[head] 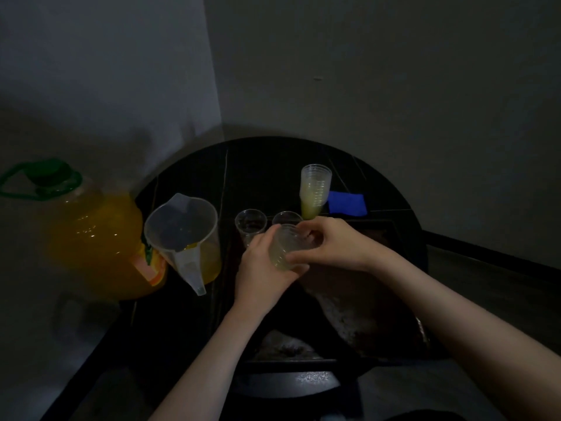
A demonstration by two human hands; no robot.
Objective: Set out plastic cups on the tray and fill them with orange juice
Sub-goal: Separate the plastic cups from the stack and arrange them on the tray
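Both hands hold a small nested stack of cups (283,247) above the tray (391,235): the left hand (264,268) wraps its base, and the right hand (331,244) pinches the rim. The stack tilts, mouth pointing up and away, just nearer than 2 upright cups (250,223).

Both hands (299,253) around cups (283,247)

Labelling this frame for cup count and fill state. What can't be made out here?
- Held cups, head view: left hand and right hand cover them; how many are nested is unclear.
- Second cup on the tray: right hand hides all but its rim.
- Tray: too dark; arms cross it.
- Stack of cups: count too small to tell.
- Jug: fill level unclear, dim.
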